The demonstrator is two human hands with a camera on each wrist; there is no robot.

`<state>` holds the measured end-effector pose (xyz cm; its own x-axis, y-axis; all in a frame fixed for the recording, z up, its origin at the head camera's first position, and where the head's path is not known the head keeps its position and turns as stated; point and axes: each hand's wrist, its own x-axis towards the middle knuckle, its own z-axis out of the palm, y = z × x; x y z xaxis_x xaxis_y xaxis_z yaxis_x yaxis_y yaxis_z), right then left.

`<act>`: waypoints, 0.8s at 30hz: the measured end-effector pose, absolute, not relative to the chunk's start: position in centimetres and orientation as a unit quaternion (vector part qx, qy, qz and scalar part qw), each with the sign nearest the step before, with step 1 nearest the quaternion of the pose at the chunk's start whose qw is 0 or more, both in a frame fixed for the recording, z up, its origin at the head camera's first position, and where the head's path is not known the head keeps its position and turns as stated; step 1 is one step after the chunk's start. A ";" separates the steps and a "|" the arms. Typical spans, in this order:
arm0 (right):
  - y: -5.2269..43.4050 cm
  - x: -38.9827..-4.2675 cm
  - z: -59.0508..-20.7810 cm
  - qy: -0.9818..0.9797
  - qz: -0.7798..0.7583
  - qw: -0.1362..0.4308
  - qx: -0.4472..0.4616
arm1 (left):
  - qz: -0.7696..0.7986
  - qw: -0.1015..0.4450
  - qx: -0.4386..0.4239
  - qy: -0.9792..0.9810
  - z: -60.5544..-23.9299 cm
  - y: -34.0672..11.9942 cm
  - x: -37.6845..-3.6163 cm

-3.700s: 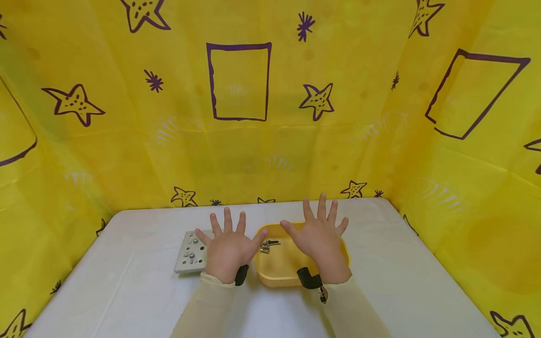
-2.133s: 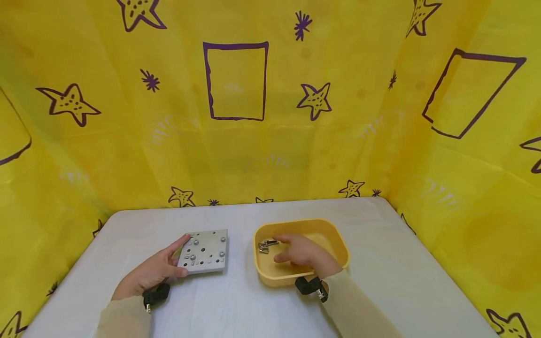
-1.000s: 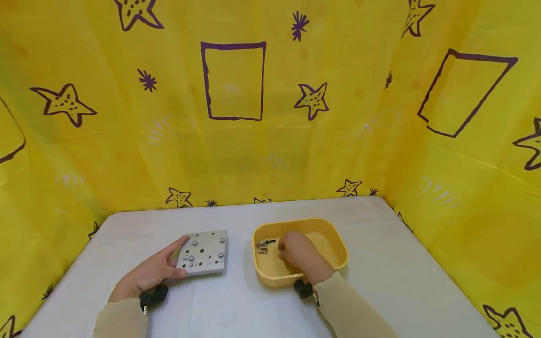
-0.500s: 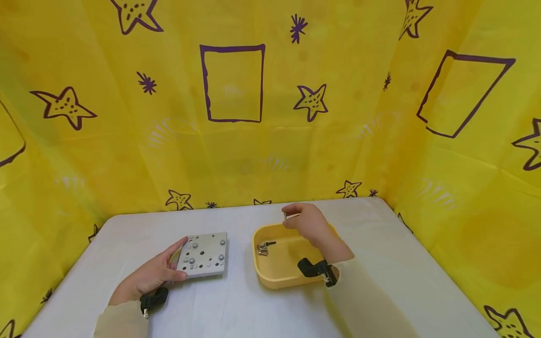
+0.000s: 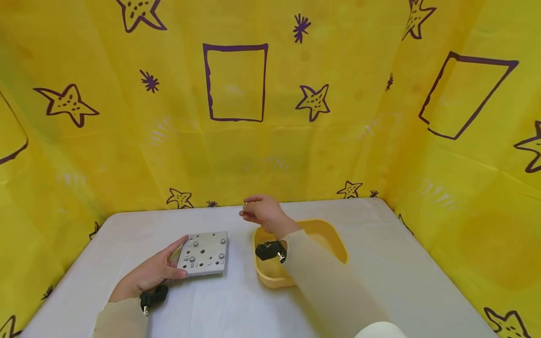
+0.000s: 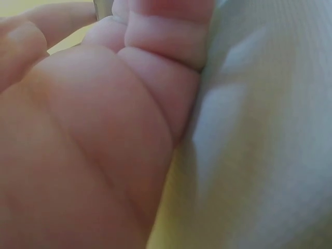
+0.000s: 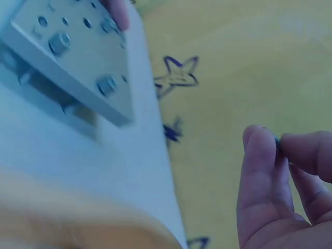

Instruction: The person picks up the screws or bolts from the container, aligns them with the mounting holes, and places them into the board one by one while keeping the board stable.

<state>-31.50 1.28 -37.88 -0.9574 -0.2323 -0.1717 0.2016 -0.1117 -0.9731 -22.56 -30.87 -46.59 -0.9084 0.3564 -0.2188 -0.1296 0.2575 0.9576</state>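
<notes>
Pinched between thumb and fingertips of the right hand (image 5: 261, 212) is 1 small screw (image 5: 245, 204), raised above the table (image 5: 380, 263) at frame centre, just beyond the far-left corner of the yellow tray (image 5: 334, 237). Left hand (image 5: 150, 273), lower left, grips the near-left edge of the grey metal plate (image 5: 204, 252), thumb along its side. Plate and tray lie apart, with a bare strip of table between them. Bare surface extends behind the plate to the yellow backdrop (image 5: 127, 141).
</notes>
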 end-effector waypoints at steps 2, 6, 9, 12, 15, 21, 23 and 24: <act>-0.6 -31.4 -38.5 0.654 -0.743 0.145 0.001 | 0.594 0.196 0.065 0.778 -46.6 -30.9 -22.6; -3.6 -31.1 -39.8 0.678 -0.723 0.132 0.017 | 0.572 0.186 0.058 0.797 -46.5 -30.9 -22.7; -5.2 -30.9 -40.6 0.703 -0.701 0.122 0.012 | 0.569 0.187 0.054 0.799 -46.5 -30.8 -22.7; -6.1 -30.6 -41.0 0.736 -0.667 0.114 0.001 | 0.570 0.187 0.052 0.798 -46.4 -30.9 -22.6; -6.6 -30.5 -41.2 0.769 -0.629 0.113 0.000 | 0.578 0.188 0.057 0.792 -46.4 -30.9 -22.6; -7.2 -30.6 -41.5 0.799 -0.589 0.117 -0.004 | 0.588 0.197 0.068 0.782 -46.4 -30.9 -22.6; -7.3 -30.6 -41.7 0.807 -0.580 0.113 -0.010 | 0.587 0.196 0.068 0.783 -46.4 -30.9 -22.7; -7.4 -30.6 -41.8 0.810 -0.576 0.110 -0.014 | 0.586 0.194 0.067 0.784 -46.5 -30.9 -22.7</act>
<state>-30.60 -7.37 -41.78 -0.9753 -0.1502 -0.1621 0.1039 0.3356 -0.9362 -22.70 -30.89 -46.45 -0.9153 0.3337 -0.2257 -0.1222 0.3037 0.9449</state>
